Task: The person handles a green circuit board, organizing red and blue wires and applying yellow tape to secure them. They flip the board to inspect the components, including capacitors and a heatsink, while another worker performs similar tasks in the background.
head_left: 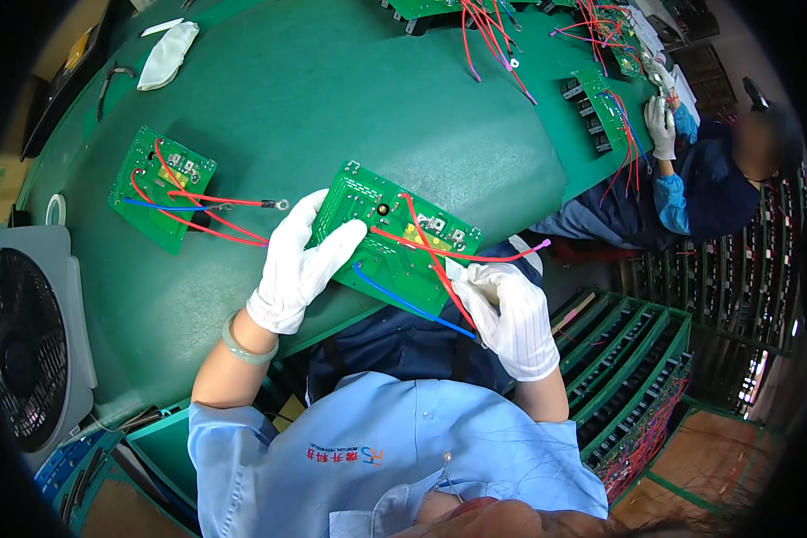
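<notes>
A green circuit board (332,215) with red wires and one blue wire is held tilted above the table's near edge. My left hand (300,260), in a white glove, grips its left end, thumb on top and fingers beyond the far edge. At the right end my gloved right hand (509,314) is closed on the board's edge, close to the red wires. A small white piece (455,270) shows at its fingertips; I cannot tell what it is. One red wire with a pink tip (545,244) sticks out over the right hand.
Another wired circuit board (197,179) lies on the green table (332,90) to the left. A white mask-like item (168,56) lies far left, and a fan (31,341) stands near left. At right, a gloved co-worker (661,125) sits by more boards; green racks (628,359) stand nearby.
</notes>
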